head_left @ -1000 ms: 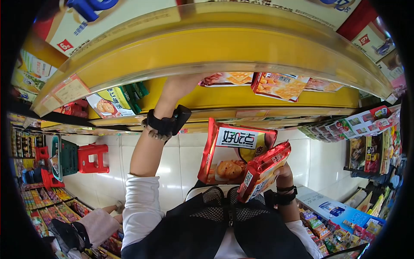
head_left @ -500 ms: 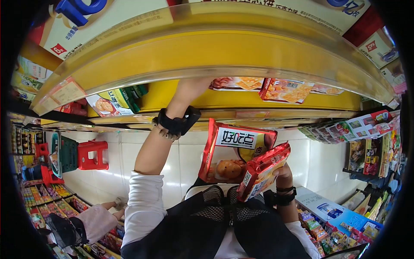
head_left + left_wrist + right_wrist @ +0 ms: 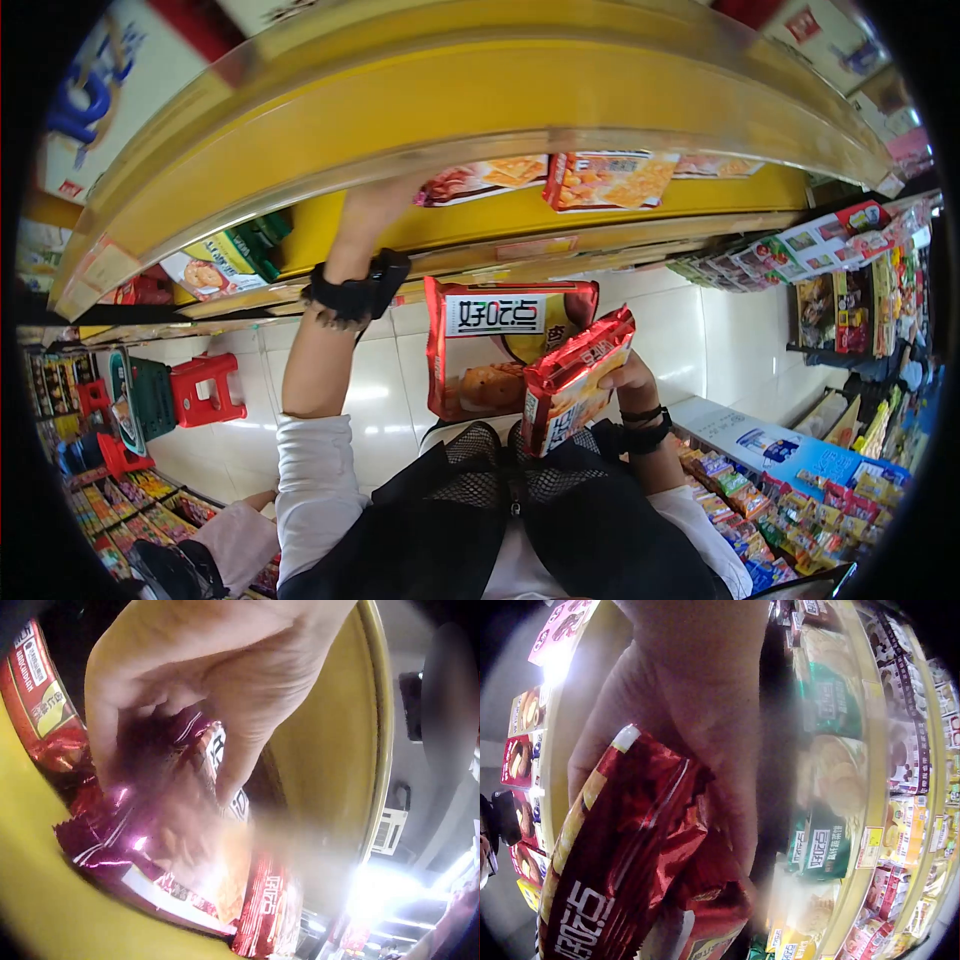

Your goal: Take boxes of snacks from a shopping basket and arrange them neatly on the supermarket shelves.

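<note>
My left hand (image 3: 378, 208) reaches under the clear shelf lip. In the left wrist view, its thumb and fingers curl round a shiny purple-red biscuit packet (image 3: 180, 862) lying on the yellow shelf; the fingertips are partly hidden. My right hand (image 3: 632, 378) grips red biscuit packets in front of my chest. One red packet (image 3: 575, 385) is tilted on edge over a flatter one (image 3: 490, 375) with a biscuit picture. The right wrist view shows the crimped ends of these red wrappers (image 3: 641, 825) under that hand.
More red packets (image 3: 612, 182) lie along the yellow shelf (image 3: 480, 220), with green biscuit packs (image 3: 225, 262) at its left. A clear curved lip (image 3: 480, 150) overhangs my left hand. Behind are a red stool (image 3: 210, 390), a green basket (image 3: 148, 400) and snack racks (image 3: 850, 310).
The head view has turned, so the shelf, the packets and both arms sit further left in it. My left hand stays at the same shelf packet, and my right hand keeps its hold.
</note>
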The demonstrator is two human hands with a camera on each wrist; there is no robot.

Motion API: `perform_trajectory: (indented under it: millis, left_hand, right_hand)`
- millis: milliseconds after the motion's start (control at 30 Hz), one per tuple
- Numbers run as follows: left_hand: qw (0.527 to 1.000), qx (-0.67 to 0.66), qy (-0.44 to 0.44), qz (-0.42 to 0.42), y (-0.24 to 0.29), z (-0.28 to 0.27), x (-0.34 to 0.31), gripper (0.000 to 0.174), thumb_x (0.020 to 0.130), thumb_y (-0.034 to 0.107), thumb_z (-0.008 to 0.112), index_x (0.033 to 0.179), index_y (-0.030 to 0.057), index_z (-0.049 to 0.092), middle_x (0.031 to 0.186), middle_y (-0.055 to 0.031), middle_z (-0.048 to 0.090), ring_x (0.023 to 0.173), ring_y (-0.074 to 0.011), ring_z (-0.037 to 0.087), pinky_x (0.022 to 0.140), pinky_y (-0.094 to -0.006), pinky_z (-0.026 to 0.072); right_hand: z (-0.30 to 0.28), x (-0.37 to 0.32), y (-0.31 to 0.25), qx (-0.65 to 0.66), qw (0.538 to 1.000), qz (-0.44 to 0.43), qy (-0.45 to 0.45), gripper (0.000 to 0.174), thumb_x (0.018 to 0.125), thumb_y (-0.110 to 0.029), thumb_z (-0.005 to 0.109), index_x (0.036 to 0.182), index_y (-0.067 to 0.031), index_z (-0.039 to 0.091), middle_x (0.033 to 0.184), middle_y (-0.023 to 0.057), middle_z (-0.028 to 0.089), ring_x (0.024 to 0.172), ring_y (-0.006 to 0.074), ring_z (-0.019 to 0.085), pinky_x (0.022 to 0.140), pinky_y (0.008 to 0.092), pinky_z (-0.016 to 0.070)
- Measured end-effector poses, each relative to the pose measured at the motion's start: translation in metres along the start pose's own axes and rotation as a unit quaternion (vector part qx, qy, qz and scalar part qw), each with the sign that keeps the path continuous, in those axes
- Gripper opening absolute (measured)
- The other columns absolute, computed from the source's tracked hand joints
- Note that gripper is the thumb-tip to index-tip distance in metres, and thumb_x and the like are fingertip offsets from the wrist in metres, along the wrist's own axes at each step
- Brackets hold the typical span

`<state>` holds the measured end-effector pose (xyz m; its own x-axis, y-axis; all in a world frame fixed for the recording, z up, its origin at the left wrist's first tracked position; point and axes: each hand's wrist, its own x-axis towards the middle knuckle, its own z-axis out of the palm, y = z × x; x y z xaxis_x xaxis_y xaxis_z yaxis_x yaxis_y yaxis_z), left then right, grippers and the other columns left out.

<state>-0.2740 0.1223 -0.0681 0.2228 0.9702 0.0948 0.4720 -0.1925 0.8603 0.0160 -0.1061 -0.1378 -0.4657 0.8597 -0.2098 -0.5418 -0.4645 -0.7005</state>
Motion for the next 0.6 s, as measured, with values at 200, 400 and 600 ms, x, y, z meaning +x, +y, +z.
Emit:
perform_trajectory:
  millis: [200, 400, 600]
  left_hand:
    - [0.800, 0.518, 0.146, 0.266, -0.008, -0.030, 0.007, 0.024, 0.079, 0.010, 0.060, 0.098, -0.0040, 0.055, 0.089, -0.0054, 0.059, 0.081, -0.0136, 0.053, 0.073, -0.0246, 0.0424]
    - [0.947, 0.292, 0.057, 0.122, 0.129, 0.012, 0.000, 0.037, 0.072, 0.015, 0.066, 0.104, 0.0007, 0.054, 0.091, -0.0104, 0.060, 0.078, -0.0177, 0.054, 0.072, -0.0277, 0.0430]
    - [0.946, 0.289, 0.016, 0.145, 0.139, 0.020, 0.009, 0.041, 0.070, 0.017, 0.067, 0.105, 0.0013, 0.053, 0.091, -0.0103, 0.060, 0.078, -0.0180, 0.054, 0.072, -0.0277, 0.0429]
  right_hand:
    - [-0.016, -0.005, -0.001, 0.009, 1.000, -0.002, -0.011, 0.068, 0.054, -0.005, 0.071, 0.115, 0.0019, 0.044, 0.108, 0.0105, 0.056, 0.100, 0.0203, 0.052, 0.089, 0.0317, 0.0392]
    - [-0.021, -0.006, -0.004, 0.019, 0.999, 0.007, -0.025, 0.069, 0.054, -0.006, 0.071, 0.117, 0.0011, 0.043, 0.110, 0.0095, 0.055, 0.103, 0.0196, 0.050, 0.090, 0.0314, 0.0372]
    - [-0.035, -0.019, -0.016, 0.018, 0.999, -0.002, -0.026, 0.068, 0.054, -0.005, 0.070, 0.116, 0.0013, 0.043, 0.108, 0.0097, 0.055, 0.102, 0.0196, 0.051, 0.090, 0.0313, 0.0377]
